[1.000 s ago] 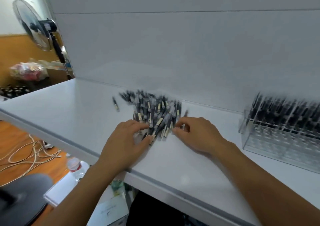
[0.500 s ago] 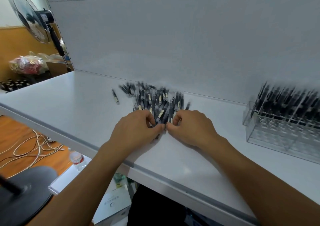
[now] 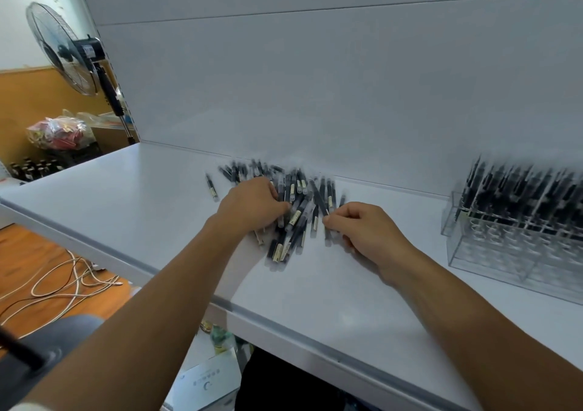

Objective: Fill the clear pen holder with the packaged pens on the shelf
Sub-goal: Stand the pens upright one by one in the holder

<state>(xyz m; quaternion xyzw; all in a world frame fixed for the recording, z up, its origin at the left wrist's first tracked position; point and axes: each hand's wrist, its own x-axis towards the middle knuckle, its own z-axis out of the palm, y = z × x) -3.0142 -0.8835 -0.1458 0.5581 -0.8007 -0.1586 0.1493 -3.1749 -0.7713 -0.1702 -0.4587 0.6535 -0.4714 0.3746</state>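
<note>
I see left hand (image 3: 252, 204) clutching pen pile (image 3: 296, 218) | right hand (image 3: 362, 229) pinching one pen (image 3: 319, 200) | clear holder (image 3: 517, 252) far right on shelf (image 3: 151, 199)

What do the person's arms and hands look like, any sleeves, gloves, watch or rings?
Left hand and right hand are bare: no gloves, no rings showing. Left forearm and right forearm are uncovered, no watch or bracelet at either wrist. A pale sliver at the bottom left corner might be a sleeve edge; too little shows.
</note>
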